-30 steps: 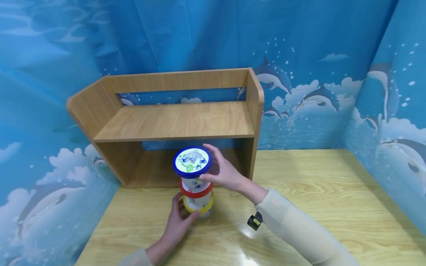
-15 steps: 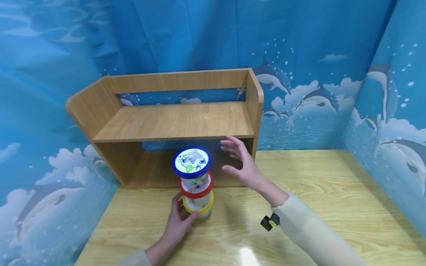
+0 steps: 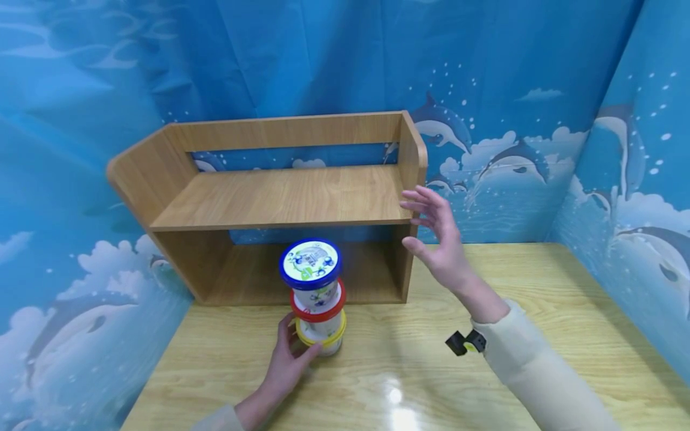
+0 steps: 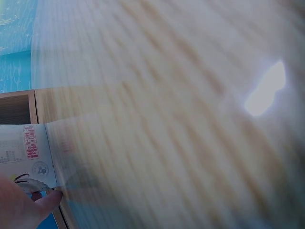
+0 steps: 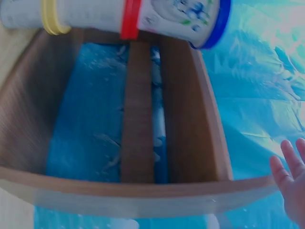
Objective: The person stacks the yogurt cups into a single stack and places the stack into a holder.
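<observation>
Three white tubs stand stacked on the wooden table. The blue-lidded tub [image 3: 310, 262] is on top, its lid printed with berries; the red-lidded tub [image 3: 327, 313] is in the middle, and the yellow-lidded tub [image 3: 333, 346] at the bottom. My left hand [image 3: 283, 368] holds the yellow-lidded tub, fingers at its far left side and thumb at its front; part of the grip is hidden. My right hand [image 3: 444, 245] is in the air right of the stack, touching nothing, fingers spread. In the right wrist view the same right hand [image 5: 295, 186] shows at the edge.
Behind the stack stands a two-level wooden shelf [image 3: 286, 194]. The wooden table [image 3: 512, 311] extends to its right. A blue dolphin-print backdrop [image 3: 345, 54] surrounds the back and sides. A small black device [image 3: 466, 343] hangs at the right cuff.
My right hand has let go of the blue-lidded tub and drawn away right and up to beside the shelf's right panel. The stack and my left hand have stayed in place.
</observation>
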Demonstrator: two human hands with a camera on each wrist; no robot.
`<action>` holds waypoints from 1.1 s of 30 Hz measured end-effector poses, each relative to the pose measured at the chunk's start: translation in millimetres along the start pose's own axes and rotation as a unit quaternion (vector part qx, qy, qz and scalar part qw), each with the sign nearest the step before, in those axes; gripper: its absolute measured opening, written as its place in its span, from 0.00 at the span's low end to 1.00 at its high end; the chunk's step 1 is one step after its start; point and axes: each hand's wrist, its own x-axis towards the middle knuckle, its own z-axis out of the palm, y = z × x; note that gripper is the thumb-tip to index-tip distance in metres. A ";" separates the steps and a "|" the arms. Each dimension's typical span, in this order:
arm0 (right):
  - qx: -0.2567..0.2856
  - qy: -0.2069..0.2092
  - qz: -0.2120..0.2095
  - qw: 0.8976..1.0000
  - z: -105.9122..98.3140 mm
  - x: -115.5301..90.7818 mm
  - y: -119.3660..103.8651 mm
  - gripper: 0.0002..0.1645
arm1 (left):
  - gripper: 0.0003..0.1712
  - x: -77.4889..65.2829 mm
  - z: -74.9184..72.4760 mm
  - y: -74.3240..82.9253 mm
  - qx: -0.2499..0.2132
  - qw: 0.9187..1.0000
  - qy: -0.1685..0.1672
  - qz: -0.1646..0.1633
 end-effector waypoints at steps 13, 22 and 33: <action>-0.125 0.099 -0.023 0.987 -21.1 44.4 -17.1 0.34 | 0.46 1.1 0.3 -0.5 0.006 1.000 0.002 -0.001; -0.186 0.053 0.064 0.979 -25.1 73.1 2.7 0.29 | 0.46 1.0 -0.7 2.8 0.003 1.000 -0.002 -0.012; -0.138 0.041 0.092 0.985 -23.8 80.0 15.4 0.25 | 0.46 0.1 0.1 2.0 0.007 1.000 0.001 -0.009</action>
